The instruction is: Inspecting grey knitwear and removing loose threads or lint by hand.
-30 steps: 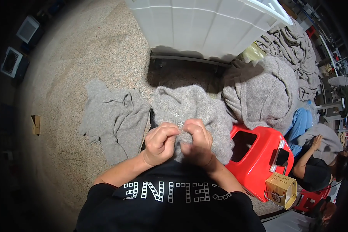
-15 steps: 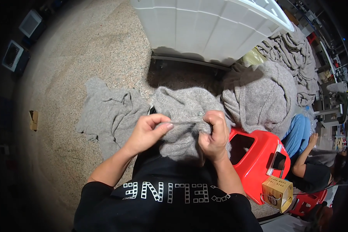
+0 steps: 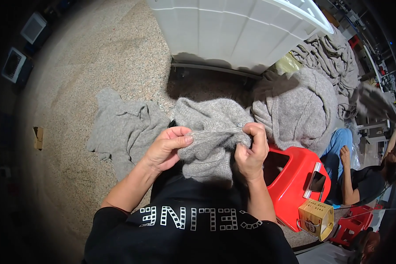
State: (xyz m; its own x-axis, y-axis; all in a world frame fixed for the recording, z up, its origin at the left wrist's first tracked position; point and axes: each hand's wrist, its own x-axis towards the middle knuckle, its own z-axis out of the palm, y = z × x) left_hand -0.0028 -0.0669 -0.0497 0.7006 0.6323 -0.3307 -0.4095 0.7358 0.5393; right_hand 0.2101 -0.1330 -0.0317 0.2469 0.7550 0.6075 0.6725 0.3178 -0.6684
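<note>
A fuzzy grey knitted sweater point(image 3: 211, 112) lies bunched over my lap. My left hand point(image 3: 167, 148) pinches a strip of its knit between thumb and fingers. My right hand point(image 3: 252, 152) grips the other end of that strip, with thumb and fingers closed. Between the two hands the fabric is drawn out in a taut band. A small dark patterned bit shows on the knit beside my right fingertips, too small to make out. To the left, another grey knitted piece point(image 3: 123, 123) is spread on the floor.
A big white plastic bin point(image 3: 233, 35) stands ahead. Right of my lap are a heaped grey knit pile point(image 3: 299, 110), a red plastic stool point(image 3: 290, 185) with a phone point(image 3: 317, 182), and a yellow box point(image 3: 314, 218). A co-worker in blue trousers point(image 3: 339, 145) sits at the far right.
My hands have moved apart, the right one outward, pulling the knit between them wider and tighter. The co-worker's arms have moved, swinging a grey cloth upward.
</note>
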